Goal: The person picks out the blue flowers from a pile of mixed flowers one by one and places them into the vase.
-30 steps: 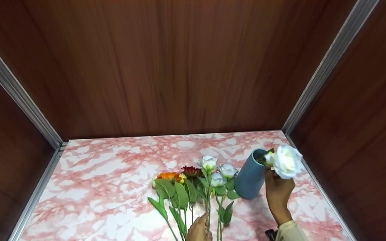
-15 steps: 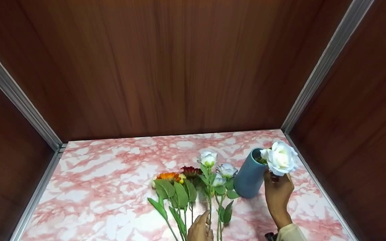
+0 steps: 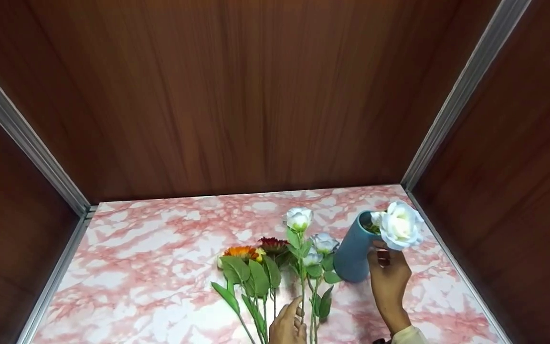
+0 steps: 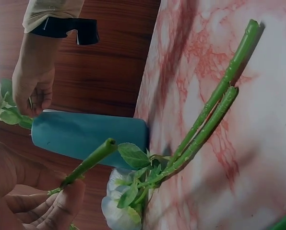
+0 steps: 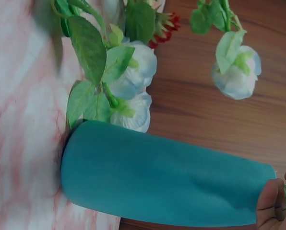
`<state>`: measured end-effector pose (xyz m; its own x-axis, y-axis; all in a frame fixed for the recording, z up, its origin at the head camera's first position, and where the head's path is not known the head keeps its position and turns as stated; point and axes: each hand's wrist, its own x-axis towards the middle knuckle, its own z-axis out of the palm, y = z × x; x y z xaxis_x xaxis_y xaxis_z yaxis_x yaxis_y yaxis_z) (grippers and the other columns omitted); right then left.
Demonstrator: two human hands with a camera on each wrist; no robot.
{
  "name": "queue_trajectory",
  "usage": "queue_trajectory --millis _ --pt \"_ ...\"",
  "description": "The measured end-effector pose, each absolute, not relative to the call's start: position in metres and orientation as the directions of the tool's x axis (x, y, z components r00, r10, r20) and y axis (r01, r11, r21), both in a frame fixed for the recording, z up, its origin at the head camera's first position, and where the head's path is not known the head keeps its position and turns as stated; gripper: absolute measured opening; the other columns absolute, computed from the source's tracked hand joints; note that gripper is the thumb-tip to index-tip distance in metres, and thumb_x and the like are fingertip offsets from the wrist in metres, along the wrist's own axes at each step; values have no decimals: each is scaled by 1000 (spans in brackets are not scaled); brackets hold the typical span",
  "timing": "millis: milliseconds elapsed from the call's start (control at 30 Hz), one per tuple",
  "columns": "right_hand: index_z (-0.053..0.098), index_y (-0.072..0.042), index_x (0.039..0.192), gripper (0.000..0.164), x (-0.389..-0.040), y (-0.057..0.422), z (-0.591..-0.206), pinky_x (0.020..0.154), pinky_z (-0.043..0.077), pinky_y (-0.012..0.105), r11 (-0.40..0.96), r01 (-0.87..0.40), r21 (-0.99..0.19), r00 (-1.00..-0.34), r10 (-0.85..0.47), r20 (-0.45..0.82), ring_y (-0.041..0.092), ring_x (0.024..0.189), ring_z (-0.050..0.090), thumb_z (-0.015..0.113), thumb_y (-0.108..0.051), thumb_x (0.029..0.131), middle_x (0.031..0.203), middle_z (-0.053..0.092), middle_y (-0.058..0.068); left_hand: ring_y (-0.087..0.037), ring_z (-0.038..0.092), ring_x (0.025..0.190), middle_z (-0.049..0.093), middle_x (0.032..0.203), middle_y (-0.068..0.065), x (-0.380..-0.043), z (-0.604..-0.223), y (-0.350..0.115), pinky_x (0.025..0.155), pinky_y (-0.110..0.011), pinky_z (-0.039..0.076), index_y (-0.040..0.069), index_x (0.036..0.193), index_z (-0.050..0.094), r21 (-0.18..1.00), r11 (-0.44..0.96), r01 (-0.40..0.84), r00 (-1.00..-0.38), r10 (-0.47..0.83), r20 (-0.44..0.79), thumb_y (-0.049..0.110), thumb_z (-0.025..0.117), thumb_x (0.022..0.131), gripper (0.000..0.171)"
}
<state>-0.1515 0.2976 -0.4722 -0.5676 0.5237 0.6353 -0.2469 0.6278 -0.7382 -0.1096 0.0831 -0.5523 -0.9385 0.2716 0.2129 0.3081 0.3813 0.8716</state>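
Observation:
My left hand (image 3: 287,326) pinches a single white rose (image 3: 299,219) by its stem, between thumb and fingers. The cut stem end (image 4: 109,144) points out past the thumb in the left wrist view. A tall blue vase (image 3: 351,257) stands upright on the right, with a large white rose (image 3: 400,225) in it, leaning out over its right rim. My right hand (image 3: 389,277) grips the vase at that rim, below the bloom, with curled fingers; a bit of green shows between them in the right wrist view.
Two more white roses (image 3: 324,243) lie beside the vase, their stems (image 4: 205,120) toward the front. Left of them lie an orange flower (image 3: 240,252) and a dark red one (image 3: 273,245). Brown wood-grain panels (image 3: 237,95) enclose the pink marbled table (image 3: 160,258).
My right hand has shifted left and down, from beneath the large rose to the vase rim, while that rose stays put. My left hand has brought its rose slightly up and right.

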Motion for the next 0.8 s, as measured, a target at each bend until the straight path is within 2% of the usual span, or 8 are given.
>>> queue_trajectory --millis 67,233,433,800 --pt "65 5 88 14 -148 291 -465 60 42 13 620 -257 -742 -574 520 633 15 66 58 61 7 74 81 63 15 1 49 61 50 84 2 -109 -552 83 53 -20 42 -3 120 51 865 379 329 -933 270 236 -7 58 71 50" --pt "64 7 90 15 -146 287 -462 60 41 13 594 -297 -748 -590 502 632 14 67 57 61 6 75 81 61 21 1 49 61 52 85 0 -109 -552 84 52 -20 42 -3 120 51 854 378 357 -926 264 270 -9 58 71 50" --pt "64 5 92 16 -144 282 -461 61 41 14 589 -268 -762 -609 510 608 16 68 57 62 4 76 84 63 16 1 49 62 51 84 3 -106 -549 83 53 -20 42 -1 120 52 853 394 341 -932 257 254 -7 59 72 50" --pt "64 3 94 17 -144 275 -460 61 43 14 571 -270 -775 -654 482 583 17 68 59 64 1 78 84 64 13 1 50 62 53 84 0 -103 -544 85 51 -16 42 -1 118 53 825 366 431 -901 230 368 -8 60 70 49"
